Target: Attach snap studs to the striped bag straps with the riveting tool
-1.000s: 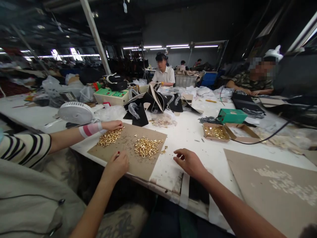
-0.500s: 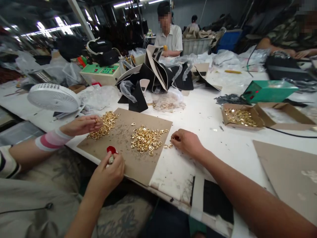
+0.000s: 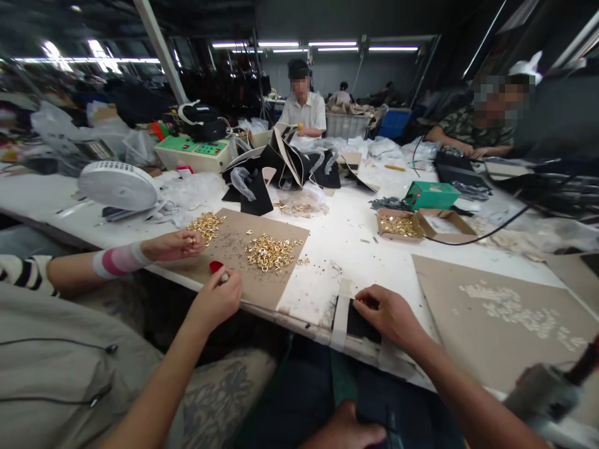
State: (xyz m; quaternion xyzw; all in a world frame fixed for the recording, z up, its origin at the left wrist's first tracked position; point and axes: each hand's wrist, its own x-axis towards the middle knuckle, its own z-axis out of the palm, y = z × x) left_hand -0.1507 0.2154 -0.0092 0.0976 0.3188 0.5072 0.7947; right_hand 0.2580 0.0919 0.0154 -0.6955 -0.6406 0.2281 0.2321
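My right hand (image 3: 386, 312) is over the front of the table, thumb and fingers pinched together beside a black patch (image 3: 362, 327) and a strip of pale tape (image 3: 341, 321). Whatever its fingertips hold is too small to make out. My left hand (image 3: 349, 427) lies low over my lap at the bottom edge, thumb apart from the fingers, partly cut off. To the left, a pile of gold metal rings (image 3: 271, 252) rests on a brown board (image 3: 238, 284), with two loose gold rings (image 3: 303, 262) just off its right edge.
A co-worker's hands (image 3: 219, 299) at left hold a red-topped item and a small gold piece. A white fan (image 3: 116, 185), a green box (image 3: 430, 195) and a carton of gold pieces (image 3: 397, 224) stand farther back. Another board (image 3: 449, 312) with pale pieces lies right.
My right hand has moved away from the loose gold rings, back toward the table's front edge by the black patch. My left hand has come further into view. The camera has turned right and tilted up.
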